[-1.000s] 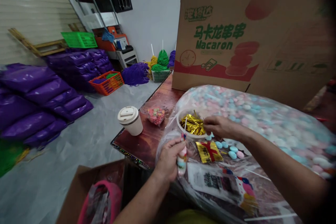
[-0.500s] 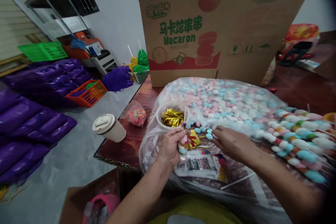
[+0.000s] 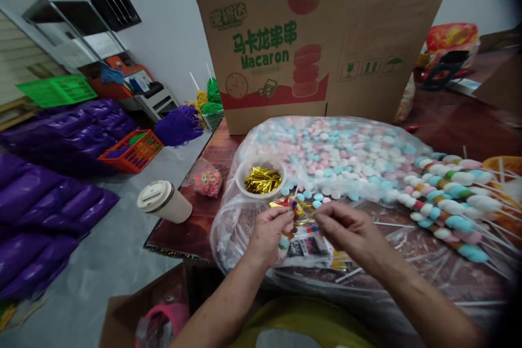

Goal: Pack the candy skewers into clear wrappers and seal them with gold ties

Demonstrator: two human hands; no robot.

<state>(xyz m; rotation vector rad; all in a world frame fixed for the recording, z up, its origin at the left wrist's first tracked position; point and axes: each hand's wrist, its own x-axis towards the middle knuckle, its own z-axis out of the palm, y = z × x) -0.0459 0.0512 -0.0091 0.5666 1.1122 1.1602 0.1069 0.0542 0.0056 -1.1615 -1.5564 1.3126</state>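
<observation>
My left hand is closed round a marshmallow skewer in a clear wrapper, its white stick pointing up. Just to the right, the thumb and fingers of my right hand are pinched together, with what looks like a thin gold twist tie at their tips, partly blurred. Beyond the left hand stands a white bowl of gold twist ties. Under and between the hands lie a gold packet and printed clear wrappers. Loose blue and pink marshmallows lie behind them.
A large bag of marshmallows rests before a tall cardboard box. Several marshmallow skewers are stacked at right. A lidded cup and a small bag of pink-red pieces are near the table's left edge. Purple bags fill the floor at left.
My right hand has moved from the bowl back beside the skewer in my left hand. The left hand keeps its hold. The view has swung right, bringing the stacked skewers into sight.
</observation>
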